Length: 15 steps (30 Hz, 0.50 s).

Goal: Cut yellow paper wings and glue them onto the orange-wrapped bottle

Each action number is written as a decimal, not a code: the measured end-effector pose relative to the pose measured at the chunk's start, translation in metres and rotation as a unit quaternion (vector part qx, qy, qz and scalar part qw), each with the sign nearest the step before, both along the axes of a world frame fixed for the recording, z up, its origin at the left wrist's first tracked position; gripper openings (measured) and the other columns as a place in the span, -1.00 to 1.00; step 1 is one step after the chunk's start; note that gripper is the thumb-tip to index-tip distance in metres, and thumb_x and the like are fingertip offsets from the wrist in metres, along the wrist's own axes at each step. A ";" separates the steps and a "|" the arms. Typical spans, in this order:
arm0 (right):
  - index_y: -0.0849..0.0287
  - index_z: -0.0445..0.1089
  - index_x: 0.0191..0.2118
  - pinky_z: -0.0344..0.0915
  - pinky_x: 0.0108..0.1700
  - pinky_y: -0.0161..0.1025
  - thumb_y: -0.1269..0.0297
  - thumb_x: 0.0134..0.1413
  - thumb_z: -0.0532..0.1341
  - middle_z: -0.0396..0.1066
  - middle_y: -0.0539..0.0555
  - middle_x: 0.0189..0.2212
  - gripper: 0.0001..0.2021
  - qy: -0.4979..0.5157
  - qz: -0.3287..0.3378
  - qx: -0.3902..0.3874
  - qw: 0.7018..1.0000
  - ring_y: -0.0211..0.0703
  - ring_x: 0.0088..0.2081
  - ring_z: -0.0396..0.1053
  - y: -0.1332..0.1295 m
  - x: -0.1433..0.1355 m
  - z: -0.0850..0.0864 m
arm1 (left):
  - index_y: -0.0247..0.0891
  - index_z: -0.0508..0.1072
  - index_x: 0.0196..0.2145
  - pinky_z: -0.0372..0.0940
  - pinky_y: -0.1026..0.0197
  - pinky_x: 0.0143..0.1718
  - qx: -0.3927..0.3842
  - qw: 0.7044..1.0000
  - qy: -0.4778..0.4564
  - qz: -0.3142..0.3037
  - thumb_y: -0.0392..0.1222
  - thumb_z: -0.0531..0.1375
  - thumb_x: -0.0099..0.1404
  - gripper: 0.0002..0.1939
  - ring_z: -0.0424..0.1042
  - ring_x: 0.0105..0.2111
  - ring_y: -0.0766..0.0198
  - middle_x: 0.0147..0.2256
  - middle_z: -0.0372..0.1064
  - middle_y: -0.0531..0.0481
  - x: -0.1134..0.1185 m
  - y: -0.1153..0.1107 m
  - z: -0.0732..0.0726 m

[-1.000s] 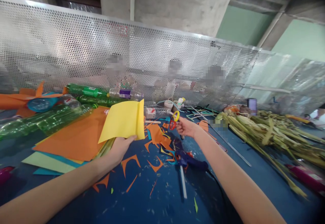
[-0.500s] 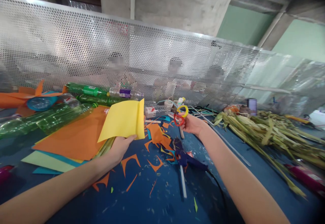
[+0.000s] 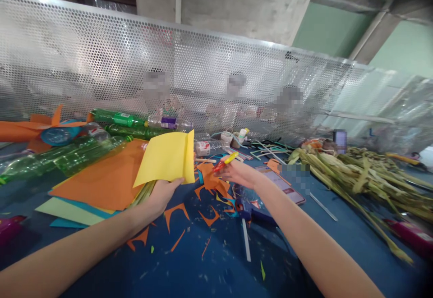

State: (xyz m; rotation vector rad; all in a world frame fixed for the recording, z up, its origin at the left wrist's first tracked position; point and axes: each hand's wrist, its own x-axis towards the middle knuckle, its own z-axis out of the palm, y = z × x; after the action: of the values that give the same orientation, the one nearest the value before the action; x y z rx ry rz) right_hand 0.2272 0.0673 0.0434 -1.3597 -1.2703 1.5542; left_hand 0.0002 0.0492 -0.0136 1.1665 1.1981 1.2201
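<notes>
A folded yellow sheet (image 3: 165, 157) is pinched in my left hand (image 3: 165, 194), between thumb and fingers at its lower right corner. Scissors with red and yellow handles (image 3: 225, 161) are in my right hand (image 3: 235, 171), to the right of the sheet and apart from it. Their blades cannot be made out. Orange paper scraps (image 3: 176, 212) lie on the blue table (image 3: 189, 266) below and between my hands. Under my right forearm, a dark blue glue gun (image 3: 259, 215) is partly hidden.
Stacked coloured sheets (image 3: 101, 181) and green bottles (image 3: 91, 153) lie at the left. Dried husks (image 3: 358, 176) cover the right side. A tablet-like flat object (image 3: 284, 185) lies beyond my right forearm. A perforated metal screen (image 3: 203, 63) stands behind, with people beyond it.
My right hand has moved left and slightly down with the scissors, closer to the yellow sheet, and the handles have turned. The flat object beyond my right forearm now shows. My left hand keeps its hold.
</notes>
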 end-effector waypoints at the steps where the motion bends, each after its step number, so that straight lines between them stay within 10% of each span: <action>1: 0.19 0.31 -0.44 0.27 -0.18 -0.26 0.25 0.10 0.00 0.44 0.05 -0.49 -0.78 -0.004 0.003 0.017 1.000 -0.21 -0.35 0.43 -0.001 -0.005 -0.003 | -0.24 0.52 -0.48 0.20 0.09 0.01 0.000 1.000 0.001 0.003 -0.11 0.25 -0.02 -0.83 0.39 -0.07 0.01 -0.23 0.51 -0.11 0.000 0.000 0.001; 15: 0.15 0.21 -0.53 0.20 -0.23 -0.30 0.26 -0.02 0.05 0.30 -0.07 -0.55 -0.85 -0.029 -0.022 0.135 0.990 -0.28 -0.43 0.27 -0.002 -0.008 -0.002 | -0.21 0.52 -0.40 0.14 0.13 0.07 0.020 1.000 -0.015 0.000 -0.16 0.23 -0.01 -0.83 0.34 -0.01 0.11 -0.24 0.51 -0.06 0.001 0.001 -0.001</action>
State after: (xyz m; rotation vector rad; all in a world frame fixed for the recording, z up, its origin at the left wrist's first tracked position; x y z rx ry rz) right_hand 0.2191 0.0653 0.0414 -1.2558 -1.4183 1.2674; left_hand 0.0010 0.0504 -0.0143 1.1737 1.1565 1.2633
